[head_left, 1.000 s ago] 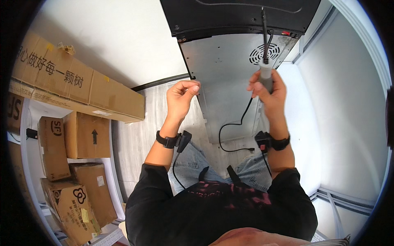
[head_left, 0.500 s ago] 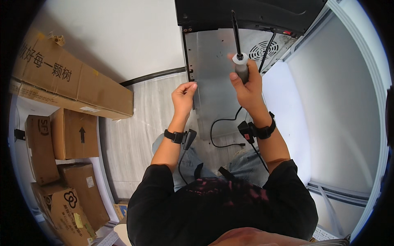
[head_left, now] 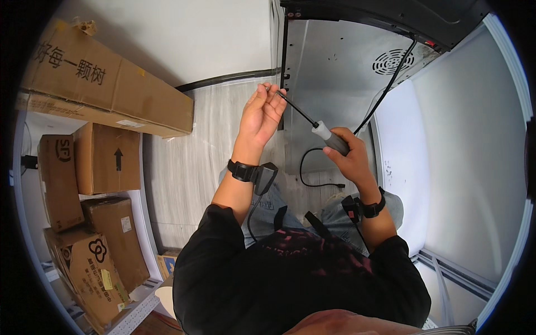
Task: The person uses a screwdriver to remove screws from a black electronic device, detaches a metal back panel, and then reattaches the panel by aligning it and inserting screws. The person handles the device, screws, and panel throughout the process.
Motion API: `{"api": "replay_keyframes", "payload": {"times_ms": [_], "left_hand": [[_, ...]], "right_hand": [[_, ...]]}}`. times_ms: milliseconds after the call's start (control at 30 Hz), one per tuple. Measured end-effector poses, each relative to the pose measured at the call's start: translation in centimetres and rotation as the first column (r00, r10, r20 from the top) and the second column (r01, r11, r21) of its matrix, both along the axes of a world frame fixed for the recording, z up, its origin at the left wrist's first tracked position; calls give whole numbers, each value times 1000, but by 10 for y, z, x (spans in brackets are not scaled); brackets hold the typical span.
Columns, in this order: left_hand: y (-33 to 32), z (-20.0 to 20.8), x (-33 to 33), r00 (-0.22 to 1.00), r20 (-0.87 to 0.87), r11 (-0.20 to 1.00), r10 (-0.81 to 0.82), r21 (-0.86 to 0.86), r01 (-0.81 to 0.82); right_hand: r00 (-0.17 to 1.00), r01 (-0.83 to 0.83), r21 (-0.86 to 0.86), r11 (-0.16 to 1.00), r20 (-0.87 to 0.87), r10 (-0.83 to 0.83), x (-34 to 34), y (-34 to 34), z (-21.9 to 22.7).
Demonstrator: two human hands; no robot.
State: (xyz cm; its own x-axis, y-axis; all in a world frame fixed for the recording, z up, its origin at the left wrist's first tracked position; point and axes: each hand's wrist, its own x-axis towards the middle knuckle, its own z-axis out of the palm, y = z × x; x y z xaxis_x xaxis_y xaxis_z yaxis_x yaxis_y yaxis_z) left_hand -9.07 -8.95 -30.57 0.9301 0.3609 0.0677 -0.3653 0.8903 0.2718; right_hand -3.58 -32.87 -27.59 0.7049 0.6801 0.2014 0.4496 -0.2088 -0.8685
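My right hand grips the pale-grey handle of a screwdriver. Its dark shaft slants up and left, so the tip meets the fingers of my left hand. That hand is turned palm up, thumb and fingers pinched together beside the tip; a small dark bit shows between them, too small to name. Beyond both hands stands a metal cabinet with a grey panel, a round slotted vent and a black upper part. My left fingers are close to the panel's left edge.
A black cable hangs from the cabinet, and its loose plug end lies near my knees. At left, a long cardboard box and several smaller cartons fill a shelf. A white panel stands close on the right.
The screwdriver has swung from upright to slanting left, its tip now at my left fingers. My right hand has come lower; my left hand has risen and turned palm up. The view has shifted.
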Motion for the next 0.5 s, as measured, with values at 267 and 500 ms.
{"api": "replay_keyframes", "payload": {"times_ms": [267, 500], "left_hand": [[-3, 5, -3, 999, -21, 996, 27, 89, -25], [-1, -2, -8, 993, -74, 977, 94, 197, -78]], "right_hand": [[999, 13, -13, 1000, 32, -12, -6, 6, 7], [981, 66, -39, 997, 186, -57, -9, 6, 4]]}}
